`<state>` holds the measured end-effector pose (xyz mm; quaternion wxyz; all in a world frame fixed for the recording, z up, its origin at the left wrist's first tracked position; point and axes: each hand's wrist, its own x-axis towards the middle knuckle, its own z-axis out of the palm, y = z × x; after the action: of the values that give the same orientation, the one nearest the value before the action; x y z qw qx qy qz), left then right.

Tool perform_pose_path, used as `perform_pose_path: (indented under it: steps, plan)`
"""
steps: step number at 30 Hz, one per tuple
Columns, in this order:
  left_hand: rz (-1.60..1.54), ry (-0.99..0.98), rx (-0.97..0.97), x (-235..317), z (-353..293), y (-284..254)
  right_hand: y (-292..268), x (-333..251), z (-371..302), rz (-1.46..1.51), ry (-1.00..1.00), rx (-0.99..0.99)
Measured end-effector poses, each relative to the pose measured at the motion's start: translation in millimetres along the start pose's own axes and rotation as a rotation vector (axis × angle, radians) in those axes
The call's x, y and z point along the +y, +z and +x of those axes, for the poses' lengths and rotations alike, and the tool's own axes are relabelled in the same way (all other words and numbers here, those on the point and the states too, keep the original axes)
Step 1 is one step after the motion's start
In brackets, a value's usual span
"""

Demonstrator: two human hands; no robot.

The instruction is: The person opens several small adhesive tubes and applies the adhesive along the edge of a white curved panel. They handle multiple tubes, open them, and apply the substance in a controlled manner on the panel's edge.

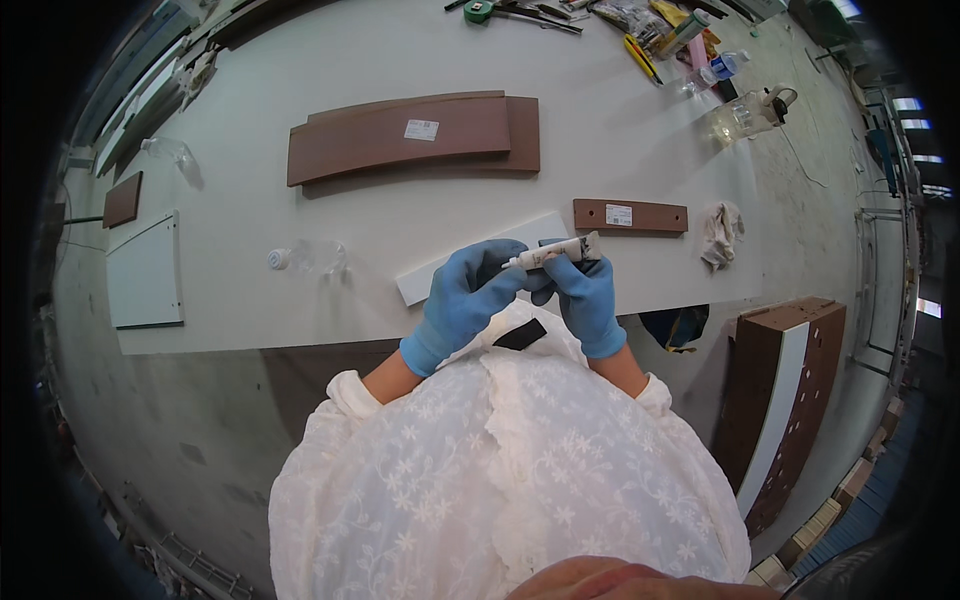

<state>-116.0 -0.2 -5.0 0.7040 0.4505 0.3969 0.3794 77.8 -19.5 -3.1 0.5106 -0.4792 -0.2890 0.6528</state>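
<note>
Between my two blue-gloved hands, over the near edge of the table, is a small white squeeze tube (543, 254) with a pointed nozzle. It lies slightly tilted, nozzle to the left and flat dark-marked end to the right. My right hand (588, 300) is closed on the tube's body, thumb in front. The fingers of my left hand (470, 295) are curled together at the nozzle end; the glove partly hides their exact contact. Beneath my hands lies a narrow white panel (418, 287). A brown strip with two holes (655, 218) and a label rests just beyond my right hand.
Farther off lie stacked brown boards (400, 145). Clear plastic bottles (320, 258) stand at left. A crumpled cloth (721, 236), a jug (745, 117), a yellow cutter (643, 59) and a tape measure (478, 11) are at right and back. Brown boards (780, 400) stand beside the table.
</note>
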Motion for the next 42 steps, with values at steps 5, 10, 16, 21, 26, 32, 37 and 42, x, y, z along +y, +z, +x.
perform_pose_path:
  steps: [5,10,16,21,26,32,37,42]
  plan:
    - [-0.091,-0.045,0.013,8.6,-4.2,-13.5,16.8,6.3,4.7,-0.034,-0.046,-0.017]
    - [-0.151,-0.073,0.031,8.8,-6.5,-22.8,21.3,16.4,4.4,-0.013,0.027,0.029]
    - [-0.227,-0.148,-0.065,3.8,-7.3,-43.4,20.4,14.1,7.6,-0.072,-0.053,0.066]
    - [-0.187,-0.034,-0.006,-2.9,-8.9,-43.5,16.5,17.9,6.4,0.089,0.031,0.002]
    - [-0.159,0.015,-0.011,2.8,-15.2,-37.9,9.9,31.4,8.5,0.468,0.119,-0.166]
    - [-0.167,-0.051,-0.022,17.7,-22.3,-24.2,4.8,35.9,7.7,0.811,0.247,-0.355]
    - [-0.202,-0.072,-0.053,27.0,-26.3,-6.5,5.0,29.5,-1.6,0.833,0.260,-0.335]
    - [-0.223,-0.092,-0.016,25.9,-27.2,10.4,0.3,23.5,-10.3,0.761,0.222,-0.316]
